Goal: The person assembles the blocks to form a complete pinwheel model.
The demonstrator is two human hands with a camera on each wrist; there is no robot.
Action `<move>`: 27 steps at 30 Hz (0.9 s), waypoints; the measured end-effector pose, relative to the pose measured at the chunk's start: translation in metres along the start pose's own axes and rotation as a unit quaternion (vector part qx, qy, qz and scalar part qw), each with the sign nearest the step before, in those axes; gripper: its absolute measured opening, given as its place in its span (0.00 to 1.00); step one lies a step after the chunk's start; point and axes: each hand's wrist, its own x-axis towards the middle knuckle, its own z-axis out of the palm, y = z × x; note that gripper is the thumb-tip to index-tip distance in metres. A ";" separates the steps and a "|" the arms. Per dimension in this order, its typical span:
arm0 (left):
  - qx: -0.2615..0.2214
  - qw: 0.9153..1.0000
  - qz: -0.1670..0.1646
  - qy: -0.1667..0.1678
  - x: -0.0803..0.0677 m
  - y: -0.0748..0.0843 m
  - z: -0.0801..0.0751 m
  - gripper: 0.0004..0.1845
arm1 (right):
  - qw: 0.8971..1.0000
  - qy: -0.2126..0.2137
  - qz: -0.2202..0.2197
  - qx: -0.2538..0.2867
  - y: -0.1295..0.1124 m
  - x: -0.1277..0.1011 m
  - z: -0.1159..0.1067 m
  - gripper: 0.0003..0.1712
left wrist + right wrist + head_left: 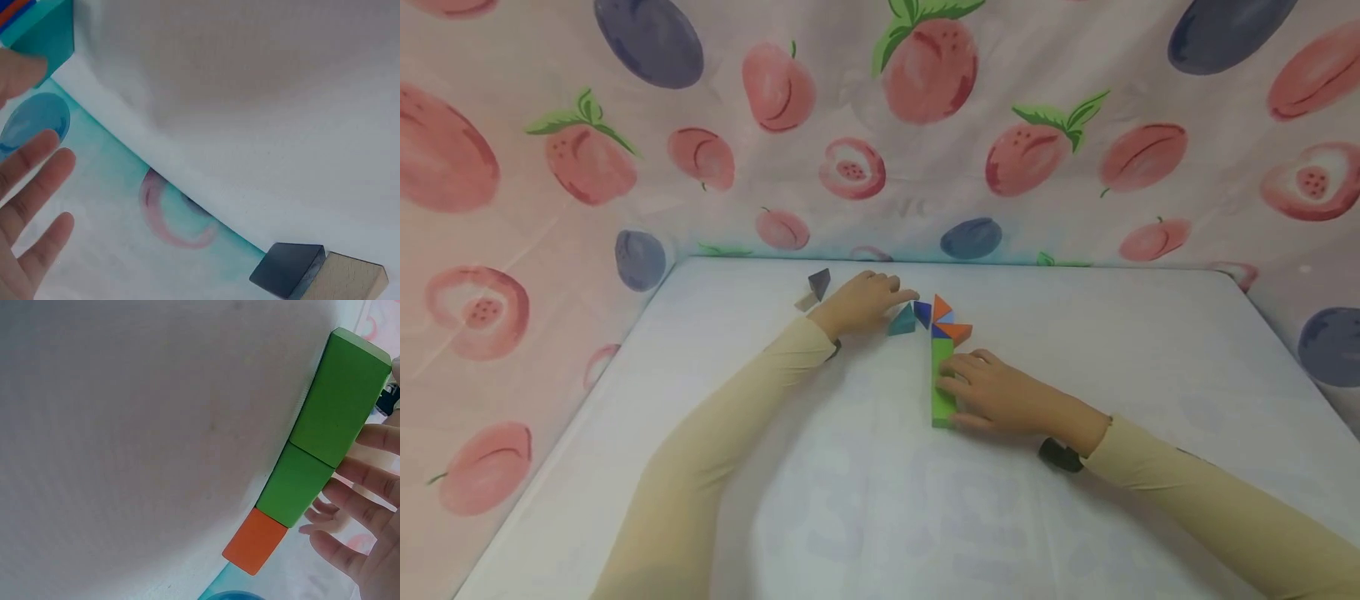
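Note:
Two green blocks (942, 385) lie end to end in a line on the white table (850, 500); the right wrist view shows them (325, 431) with an orange block (255, 540) at their far end. My right hand (992, 392) rests against their right side, its fingers (369, 481) nearly straight. Orange triangles (955, 330) and a blue triangle (922, 312) form a cluster at the line's far end. My left hand (867, 302) reaches over a teal triangular block (901, 322), fingers (37, 181) spread, the thumb beside the teal block (47, 37).
A dark grey triangular block (820, 283) and a plain wooden block (806, 302) lie behind my left wrist, near the table's back edge; both show in the left wrist view (289, 269) (347, 282). Fruit-printed cloth (925, 125) walls the table on three sides.

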 end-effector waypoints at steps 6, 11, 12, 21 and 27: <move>-0.003 1.000 0.021 0.003 0.002 0.000 0.007 0.22 | 1.000 -0.003 -0.002 -0.001 0.000 0.000 -0.001 0.26; -0.004 1.000 0.021 0.010 0.004 0.003 0.010 0.21 | 1.000 0.010 -0.008 -0.006 0.001 -0.001 0.001 0.26; -0.005 1.000 0.021 0.012 0.004 0.004 0.010 0.21 | 1.000 0.014 -0.010 -0.007 0.001 -0.001 0.001 0.26; -0.012 0.999 0.017 0.028 0.000 0.009 0.010 0.20 | 0.999 0.028 -0.014 -0.011 0.000 0.000 0.001 0.25; 0.001 0.999 0.015 0.049 -0.001 0.008 0.012 0.16 | 1.000 0.021 -0.012 -0.009 0.000 -0.001 0.001 0.25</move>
